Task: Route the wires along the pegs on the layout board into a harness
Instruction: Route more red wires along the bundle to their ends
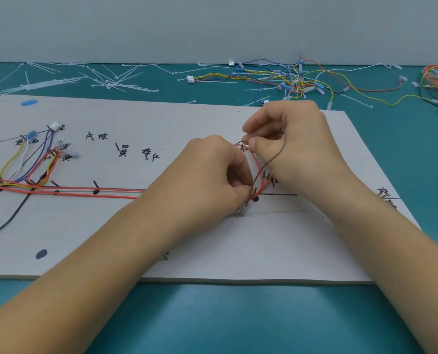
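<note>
Right of the layout board's [212,238] middle, the left hand [212,175] pinches the brown wire [266,164] beside the red wires [85,192] at a peg [255,190], apparently anchoring the bend, while the right hand [297,144] pinches its upper stretch, seemingly to lead it toward the far edge.

pegs [146,155] dot board centre [187,123] — near edge [238,251] bare

Wires [67,191] on board [110,233], ties [59,81] behind

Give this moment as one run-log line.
step: routing; left hand: pinches brown wire; right hand: pinches brown wire; red wires: laid on board
</note>
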